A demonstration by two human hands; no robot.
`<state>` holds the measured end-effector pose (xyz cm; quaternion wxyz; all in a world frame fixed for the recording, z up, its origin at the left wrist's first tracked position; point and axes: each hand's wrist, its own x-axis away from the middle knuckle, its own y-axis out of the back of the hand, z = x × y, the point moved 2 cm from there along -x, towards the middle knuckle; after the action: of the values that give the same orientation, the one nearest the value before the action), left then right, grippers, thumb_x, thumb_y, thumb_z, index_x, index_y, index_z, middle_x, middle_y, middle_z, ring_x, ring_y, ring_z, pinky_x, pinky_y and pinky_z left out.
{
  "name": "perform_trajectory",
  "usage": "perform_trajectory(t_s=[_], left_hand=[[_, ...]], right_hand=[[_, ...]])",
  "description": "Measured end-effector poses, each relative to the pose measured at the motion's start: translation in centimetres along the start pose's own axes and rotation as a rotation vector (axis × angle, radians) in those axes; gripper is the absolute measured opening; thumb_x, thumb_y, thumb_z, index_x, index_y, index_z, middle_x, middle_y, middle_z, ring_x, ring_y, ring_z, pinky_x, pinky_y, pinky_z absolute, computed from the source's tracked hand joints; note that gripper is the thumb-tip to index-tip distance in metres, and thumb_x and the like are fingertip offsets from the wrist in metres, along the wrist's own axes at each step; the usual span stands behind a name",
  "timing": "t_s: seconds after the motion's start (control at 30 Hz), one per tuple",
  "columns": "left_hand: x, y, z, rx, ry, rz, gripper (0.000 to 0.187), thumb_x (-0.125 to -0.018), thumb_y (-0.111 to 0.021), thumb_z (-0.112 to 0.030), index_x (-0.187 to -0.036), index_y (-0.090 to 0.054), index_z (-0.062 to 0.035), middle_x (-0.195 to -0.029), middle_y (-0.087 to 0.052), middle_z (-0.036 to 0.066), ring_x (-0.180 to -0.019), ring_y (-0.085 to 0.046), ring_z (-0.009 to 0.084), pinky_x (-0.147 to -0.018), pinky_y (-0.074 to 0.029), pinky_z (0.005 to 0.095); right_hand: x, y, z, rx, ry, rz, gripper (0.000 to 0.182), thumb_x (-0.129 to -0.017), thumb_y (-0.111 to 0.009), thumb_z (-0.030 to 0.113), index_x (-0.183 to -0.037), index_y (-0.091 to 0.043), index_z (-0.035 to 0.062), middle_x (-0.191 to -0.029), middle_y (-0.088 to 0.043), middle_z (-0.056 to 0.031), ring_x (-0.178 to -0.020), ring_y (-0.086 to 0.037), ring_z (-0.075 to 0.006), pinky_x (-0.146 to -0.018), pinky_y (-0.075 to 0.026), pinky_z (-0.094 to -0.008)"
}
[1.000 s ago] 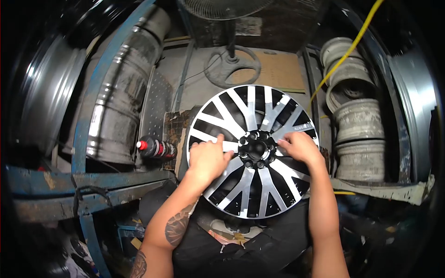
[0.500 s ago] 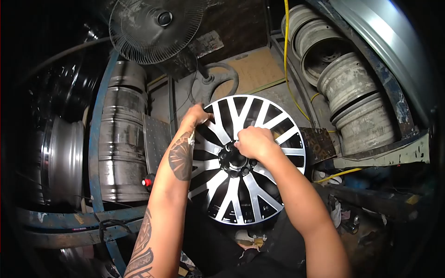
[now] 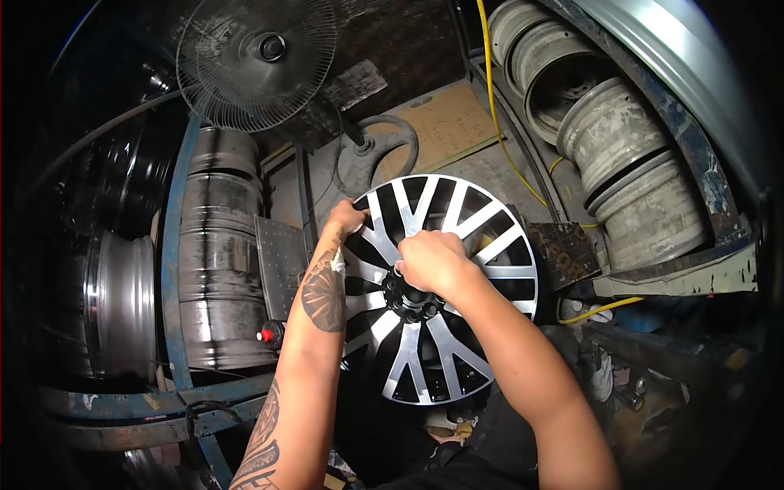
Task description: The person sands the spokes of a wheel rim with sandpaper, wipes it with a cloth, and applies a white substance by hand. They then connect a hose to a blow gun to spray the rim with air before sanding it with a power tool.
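Observation:
A black and silver alloy wheel (image 3: 446, 349) with split spokes sits in front of me, its face turned up. My left hand (image 3: 347, 216) is closed around the outer lip at the wheel's upper left. Close above the black hub (image 3: 414, 304), my right hand (image 3: 434, 260) is curled with its fingers bent down onto the spokes. Its fingertips are hidden, so whatever is in them does not show. A small white patch (image 3: 338, 261) clings to my left wrist.
A fan (image 3: 272, 49) stands at the back left, near a steering wheel (image 3: 364, 147). Stacked steel rims fill the left rack (image 3: 174, 261) and the right side (image 3: 616, 135). A yellow hose (image 3: 492, 98) hangs behind. A red-capped bottle (image 3: 268, 335) is by my left forearm.
My right hand has shifted slightly left across the spokes near the hub. The left hand keeps its hold on the lip. The camera view has tilted a little.

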<state>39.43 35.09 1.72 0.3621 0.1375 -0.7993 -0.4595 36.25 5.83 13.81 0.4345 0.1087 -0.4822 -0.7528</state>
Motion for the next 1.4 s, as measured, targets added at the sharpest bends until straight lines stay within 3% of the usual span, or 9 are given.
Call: perform_trajectory(t_s=[0.27,0.43,0.53,0.67,0.87,0.9,1.03,1.13,1.4], left_hand=[[2.8,1.5,-1.7,0.032,0.051,0.108,0.07,-0.084,-0.08,-0.042,-0.143,-0.061,-0.0091,-0.138,-0.066,0.02,-0.13,-0.063,0.0326,-0.104,-0.051,0.0368],[-0.3,-0.2,0.8,-0.022,0.003,-0.022,0.065,-0.085,-0.076,-0.046,-0.139,-0.065,-0.0126,-0.131,-0.071,0.019,-0.124,-0.066,0.0327,-0.103,-0.05,0.038],[0.9,0.4,-0.1,-0.07,-0.069,-0.031,0.06,-0.085,-0.075,-0.043,-0.136,-0.067,-0.0117,-0.124,-0.073,0.018,-0.12,-0.069,0.033,-0.102,-0.051,0.0394],[-0.1,0.2,1.0,0.041,-0.123,0.054,0.056,-0.086,-0.076,-0.04,-0.131,-0.069,-0.0084,-0.118,-0.075,0.019,-0.113,-0.071,0.0336,-0.097,-0.053,0.0389],[0.4,-0.1,0.4,-0.05,-0.057,-0.062,0.059,-0.084,-0.074,-0.048,-0.133,-0.068,-0.0168,-0.129,-0.072,0.015,-0.127,-0.063,0.0352,-0.109,-0.042,0.0598],[0.0,-0.1,0.7,-0.044,-0.065,-0.027,0.06,-0.083,-0.074,-0.051,-0.135,-0.067,-0.0209,-0.133,-0.07,0.013,-0.132,-0.06,0.0362,-0.11,-0.035,0.0699],[-0.7,-0.1,1.4,-0.058,-0.113,-0.021,0.058,-0.085,-0.075,-0.04,-0.138,-0.065,-0.0187,-0.13,-0.072,0.014,-0.126,-0.064,0.0349,-0.109,-0.045,0.0518],[-0.8,0.0,1.5,-0.019,-0.131,-0.015,0.06,-0.085,-0.076,-0.039,-0.14,-0.064,-0.0185,-0.13,-0.071,0.015,-0.126,-0.064,0.0346,-0.109,-0.044,0.0521],[-0.1,0.1,1.0,0.008,-0.115,-0.03,0.062,-0.085,-0.076,-0.036,-0.14,-0.064,-0.0116,-0.125,-0.072,0.019,-0.12,-0.068,0.0326,-0.103,-0.05,0.0379]], right_hand=[[0.1,-0.5,0.5,0.0,0.023,-0.012,0.023,-0.091,-0.072,0.03,-0.095,-0.08,0.0085,-0.098,-0.079,-0.0142,-0.095,-0.077,-0.0317,-0.079,-0.06,-0.0436],[0.4,-0.4,0.7,-0.003,0.049,0.054,0.034,-0.097,-0.066,0.038,-0.1,-0.079,0.0066,-0.1,-0.077,-0.0185,-0.099,-0.075,-0.0366,-0.085,-0.058,-0.0483],[0.4,-0.7,0.5,0.009,0.044,-0.021,0.02,-0.088,-0.073,0.026,-0.093,-0.08,0.0079,-0.096,-0.079,-0.0142,-0.092,-0.077,-0.032,-0.078,-0.06,-0.0443],[0.6,-0.6,0.4,0.002,0.044,-0.015,0.022,-0.089,-0.074,0.027,-0.095,-0.08,0.0074,-0.096,-0.078,-0.0145,-0.093,-0.077,-0.0327,-0.078,-0.06,-0.0443],[0.8,-0.8,0.4,0.01,0.057,0.004,0.027,-0.092,-0.071,0.033,-0.096,-0.08,0.008,-0.099,-0.078,-0.0155,-0.095,-0.076,-0.0328,-0.079,-0.06,-0.0445],[0.9,-0.8,0.4,0.011,0.057,0.005,0.026,-0.092,-0.071,0.032,-0.096,-0.08,0.0079,-0.099,-0.078,-0.0155,-0.095,-0.076,-0.0327,-0.079,-0.06,-0.0444],[1.0,-0.7,0.2,0.006,0.06,0.022,0.03,-0.094,-0.068,0.034,-0.097,-0.078,0.0062,-0.097,-0.077,-0.0178,-0.095,-0.075,-0.0359,-0.082,-0.059,-0.0469],[1.0,-0.8,0.2,0.013,0.062,0.004,0.022,-0.09,-0.069,0.027,-0.094,-0.079,0.0076,-0.096,-0.078,-0.0158,-0.093,-0.076,-0.0334,-0.079,-0.06,-0.0451],[1.4,-0.9,0.4,0.033,0.067,-0.018,0.014,-0.085,-0.07,0.018,-0.089,-0.08,0.0098,-0.094,-0.079,-0.0127,-0.091,-0.077,-0.0289,-0.076,-0.06,-0.0424]])
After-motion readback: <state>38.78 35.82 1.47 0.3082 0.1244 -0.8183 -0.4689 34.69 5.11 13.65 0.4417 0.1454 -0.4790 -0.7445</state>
